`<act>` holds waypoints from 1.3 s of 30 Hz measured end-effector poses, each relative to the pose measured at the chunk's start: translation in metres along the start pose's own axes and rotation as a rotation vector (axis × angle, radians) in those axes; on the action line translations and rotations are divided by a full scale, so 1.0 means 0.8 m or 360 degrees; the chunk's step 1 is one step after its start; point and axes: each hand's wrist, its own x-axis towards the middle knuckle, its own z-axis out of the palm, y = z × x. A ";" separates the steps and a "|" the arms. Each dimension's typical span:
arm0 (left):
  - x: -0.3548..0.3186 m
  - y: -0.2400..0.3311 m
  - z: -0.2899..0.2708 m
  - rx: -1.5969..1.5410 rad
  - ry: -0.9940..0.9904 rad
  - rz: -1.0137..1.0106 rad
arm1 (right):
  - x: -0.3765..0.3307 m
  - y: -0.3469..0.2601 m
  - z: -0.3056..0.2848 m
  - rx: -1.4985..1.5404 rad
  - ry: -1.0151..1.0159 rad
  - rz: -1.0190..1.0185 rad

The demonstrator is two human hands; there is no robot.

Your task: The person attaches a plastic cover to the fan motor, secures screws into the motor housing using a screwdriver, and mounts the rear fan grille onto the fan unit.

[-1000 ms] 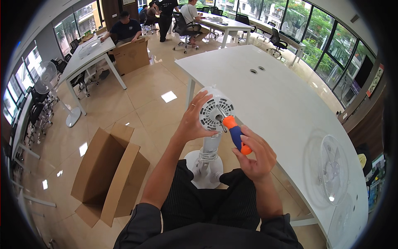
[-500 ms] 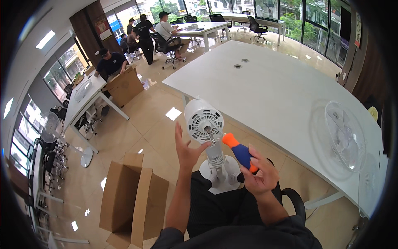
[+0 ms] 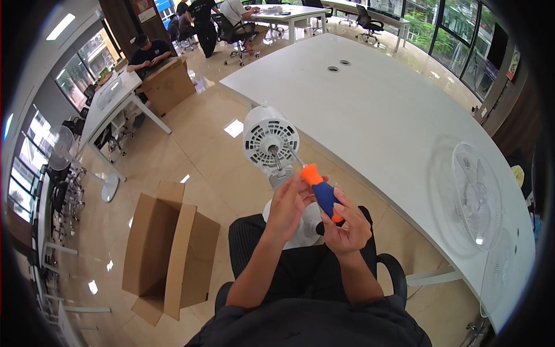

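Observation:
A blue and orange screwdriver (image 3: 324, 196) is held by its handle end in my right hand (image 3: 349, 229). Its thin shank points up and left at the front of a white fan motor housing (image 3: 270, 137), whose slotted face has a metal shaft sticking out. My left hand (image 3: 288, 207) is just below the housing, next to the screwdriver's orange collar. Its fingers are apart and partly behind the screwdriver; whether they touch it I cannot tell. Below, the fan's white round base (image 3: 295, 240) stands between my legs, mostly hidden by my hands.
An open cardboard box (image 3: 191, 254) stands on the floor at my left. To the right is a long white table (image 3: 370, 115) carrying a clear fan grille with blades (image 3: 477, 196). Farther left, a person (image 3: 151, 55) sits behind another cardboard box (image 3: 169, 87).
My left hand has moved right and down, from beside the motor housing to the screwdriver's collar. The screwdriver has shifted slightly down and left in my right hand. The view has tilted down.

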 end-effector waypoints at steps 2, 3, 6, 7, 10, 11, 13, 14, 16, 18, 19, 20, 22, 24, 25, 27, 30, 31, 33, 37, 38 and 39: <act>0.007 0.005 0.005 -0.0160 -0.0074 -0.0067 | 0.000 0.006 0.004 -0.0007 -0.0007 -0.0011; 0.008 0.005 0.005 -0.0167 -0.0068 -0.0068 | 0.000 0.008 0.005 -0.0020 -0.0001 -0.0026; 0.010 0.004 0.003 -0.0204 -0.0055 -0.0071 | 0.000 0.012 0.006 -0.0009 -0.0032 -0.0050; 0.011 0.003 0.000 -0.0186 -0.0075 -0.0063 | 0.001 0.012 0.007 -0.0008 -0.0038 -0.0051; 0.013 0.002 -0.005 -0.0186 -0.0110 -0.0045 | 0.002 0.010 0.009 -0.0002 -0.0052 -0.0085; 0.013 0.001 -0.006 -0.0197 -0.0128 -0.0037 | 0.002 0.010 0.009 0.0000 -0.0051 -0.0086; 0.013 0.003 -0.005 -0.0188 -0.0130 -0.0020 | 0.004 0.009 0.010 0.0005 -0.0057 -0.0087; 0.012 0.004 -0.006 -0.0173 -0.0137 -0.0007 | 0.005 0.009 0.010 0.0009 -0.0060 -0.0102; 0.015 0.006 -0.009 -0.0174 -0.0137 -0.0020 | 0.007 0.008 0.012 0.0014 -0.0068 -0.0114; 0.015 0.007 -0.008 -0.0174 -0.0140 -0.0035 | 0.008 0.007 0.012 -0.0037 -0.0091 -0.0128; 0.014 0.009 -0.005 -0.0200 -0.0104 -0.0042 | 0.008 0.007 0.012 -0.0035 -0.0094 -0.0128; 0.014 0.010 -0.002 -0.0226 -0.0068 -0.0050 | 0.008 0.006 0.012 -0.0035 -0.0109 -0.0124; 0.014 0.011 0.000 -0.0234 -0.0081 -0.0050 | 0.009 0.006 0.011 -0.0034 -0.0126 -0.0122; 0.015 0.011 -0.002 -0.0241 -0.0095 -0.0049 | 0.012 0.005 0.010 -0.0017 -0.0154 -0.0100; 0.018 0.009 -0.007 -0.0239 -0.0159 -0.0040 | 0.014 0.003 0.010 -0.0015 -0.0154 -0.0100; 0.018 0.009 -0.009 -0.0237 -0.0223 -0.0029 | 0.021 -0.001 0.009 -0.0026 -0.0242 -0.0090; 0.017 0.008 -0.008 -0.0290 -0.0197 -0.0005 | 0.036 -0.005 0.005 -0.0147 -0.0381 -0.0181; 0.017 0.008 -0.009 -0.0311 -0.0204 -0.0014 | 0.038 -0.009 0.004 -0.0148 -0.0381 -0.0183; 0.014 0.008 -0.005 -0.0334 -0.0211 -0.0022 | 0.039 -0.015 0.003 -0.0309 -0.0290 -0.0120; 0.011 0.000 0.012 -0.0342 -0.0174 -0.0065 | 0.028 0.002 0.001 -0.0386 -0.0059 0.0075; 0.013 -0.004 0.010 -0.0340 -0.0172 -0.0063 | 0.029 0.004 0.001 -0.0318 -0.0045 0.0126; 0.015 -0.006 0.005 -0.0340 -0.0174 -0.0056 | 0.031 0.005 0.002 -0.0251 -0.0031 0.0177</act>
